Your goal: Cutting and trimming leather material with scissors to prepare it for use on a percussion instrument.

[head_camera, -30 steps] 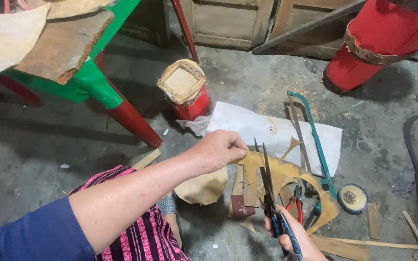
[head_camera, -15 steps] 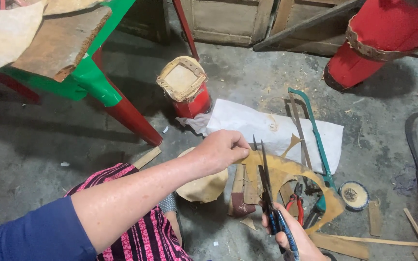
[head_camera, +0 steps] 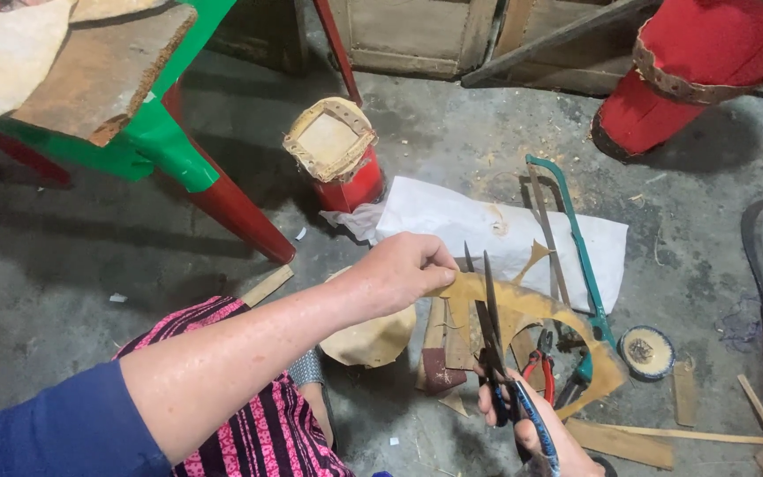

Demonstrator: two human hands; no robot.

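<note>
Risk: your left hand (head_camera: 404,274) pinches the tan, curved leather offcut (head_camera: 523,309) just left of the open black-bladed scissors (head_camera: 487,309); your right hand (head_camera: 532,424) grips their handles. Fingertips could be nicked.

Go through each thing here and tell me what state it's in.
Scissors: blades open, upright, in right hand.
Tan sheet: partly cut, pinched by left hand.
Hacksaw: lying flat on white paper.
Pliers: lying on floor.
</note>
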